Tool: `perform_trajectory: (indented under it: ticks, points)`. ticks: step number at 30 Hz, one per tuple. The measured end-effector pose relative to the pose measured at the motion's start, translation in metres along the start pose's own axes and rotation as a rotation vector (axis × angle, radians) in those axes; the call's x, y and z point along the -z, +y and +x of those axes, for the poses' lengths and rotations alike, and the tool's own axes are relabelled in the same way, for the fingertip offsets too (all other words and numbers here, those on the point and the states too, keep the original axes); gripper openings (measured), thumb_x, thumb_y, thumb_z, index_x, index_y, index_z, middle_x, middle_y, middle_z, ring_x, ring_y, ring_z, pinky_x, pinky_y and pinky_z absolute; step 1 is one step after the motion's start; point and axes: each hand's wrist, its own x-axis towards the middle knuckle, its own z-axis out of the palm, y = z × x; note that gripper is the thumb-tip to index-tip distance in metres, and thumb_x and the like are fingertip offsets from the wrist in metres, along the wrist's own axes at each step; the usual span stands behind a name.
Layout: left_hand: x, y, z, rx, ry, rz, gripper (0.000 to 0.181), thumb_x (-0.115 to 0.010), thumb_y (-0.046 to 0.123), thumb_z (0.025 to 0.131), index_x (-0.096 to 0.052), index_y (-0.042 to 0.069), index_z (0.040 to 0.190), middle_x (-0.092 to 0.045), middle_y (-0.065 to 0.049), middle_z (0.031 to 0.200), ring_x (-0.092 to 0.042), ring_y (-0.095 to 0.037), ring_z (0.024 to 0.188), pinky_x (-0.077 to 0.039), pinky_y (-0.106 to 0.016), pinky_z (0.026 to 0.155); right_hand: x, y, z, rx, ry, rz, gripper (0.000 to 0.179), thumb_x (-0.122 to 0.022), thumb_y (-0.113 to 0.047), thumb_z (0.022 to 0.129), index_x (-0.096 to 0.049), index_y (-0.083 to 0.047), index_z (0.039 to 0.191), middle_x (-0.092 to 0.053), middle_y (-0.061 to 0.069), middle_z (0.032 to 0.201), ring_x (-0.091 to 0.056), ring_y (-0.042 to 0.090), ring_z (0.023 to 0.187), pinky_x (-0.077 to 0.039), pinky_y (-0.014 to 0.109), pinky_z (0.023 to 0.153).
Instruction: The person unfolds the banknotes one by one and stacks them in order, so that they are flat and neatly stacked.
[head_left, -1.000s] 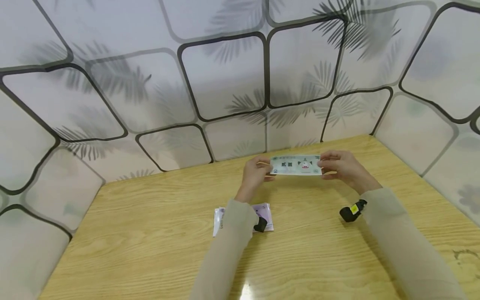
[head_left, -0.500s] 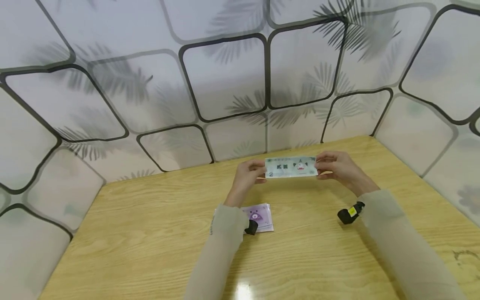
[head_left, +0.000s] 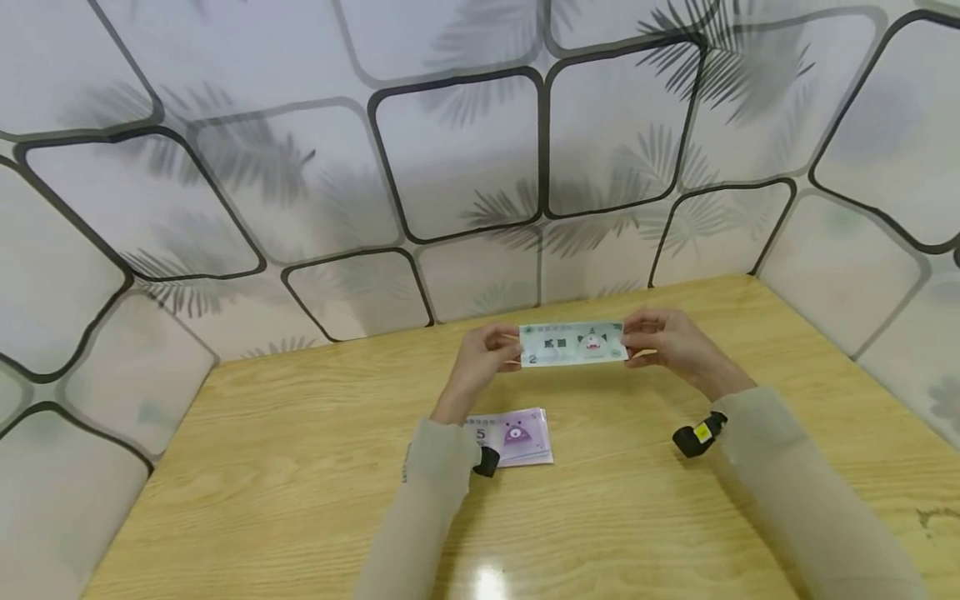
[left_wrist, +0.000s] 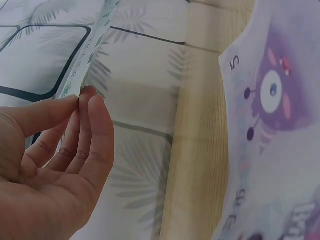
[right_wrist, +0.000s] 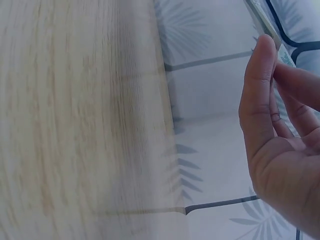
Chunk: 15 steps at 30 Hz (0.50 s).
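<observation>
A pale green play banknote point(head_left: 573, 345), printed with a 2 and a small monster face, is stretched flat between both hands above the table. My left hand point(head_left: 482, 361) pinches its left end between thumb and fingers; the left wrist view shows the banknote point(left_wrist: 82, 62) nearly edge-on in that pinch. At the right end, my right hand point(head_left: 675, 348) pinches it the same way. Nearer me lies a stack of purple play banknotes point(head_left: 521, 439) marked 5, partly hidden by the left sleeve. In the left wrist view these purple banknotes point(left_wrist: 280, 100) loom large at the right.
The wooden table point(head_left: 285, 467) meets patterned wall panels point(head_left: 472, 283) with leaf prints just behind the hands. Another panel point(head_left: 847, 275) borders the table on the right. A small black wrist camera point(head_left: 696, 437) hangs below the right sleeve.
Both hands have moved left and slightly toward me with the green banknote stretched between them. The left sleeve has shifted left, showing more of the purple stack.
</observation>
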Motion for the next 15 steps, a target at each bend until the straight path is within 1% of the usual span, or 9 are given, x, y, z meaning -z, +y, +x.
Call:
perform_trajectory:
  ticks: [6, 10, 15]
  points:
    - [0.010, 0.000, -0.007, -0.006, 0.000, 0.035, 0.028, -0.061, -0.007, 0.097, -0.062, -0.007, 0.125, -0.067, -0.015, 0.101, -0.065, -0.018, 0.083, -0.061, -0.035, 0.081, -0.010, -0.002, -0.001, 0.002, -0.017, -0.049, 0.011, -0.058, 0.005, 0.100, -0.064, -0.005, 0.103, -0.062, 0.004, 0.088, -0.064, 0.014, 0.079, -0.061, 0.035, 0.077]
    - [0.015, 0.000, -0.011, -0.022, -0.005, 0.058, 0.032, -0.062, -0.008, 0.096, -0.061, -0.005, 0.129, -0.066, -0.015, 0.099, -0.064, -0.017, 0.080, -0.061, -0.035, 0.079, -0.016, -0.003, -0.001, 0.011, -0.038, -0.052, 0.013, -0.057, 0.007, 0.100, -0.063, -0.005, 0.102, -0.062, 0.005, 0.087, -0.063, 0.014, 0.078, -0.061, 0.035, 0.077]
    - [0.022, 0.001, -0.016, -0.030, 0.005, 0.063, 0.038, -0.062, -0.012, 0.094, -0.060, -0.005, 0.132, -0.066, -0.016, 0.096, -0.062, -0.016, 0.076, -0.061, -0.034, 0.076, -0.023, -0.002, 0.000, 0.031, -0.074, -0.052, 0.015, -0.055, 0.010, 0.099, -0.063, -0.003, 0.101, -0.060, 0.005, 0.090, -0.064, 0.015, 0.079, -0.061, 0.034, 0.076]
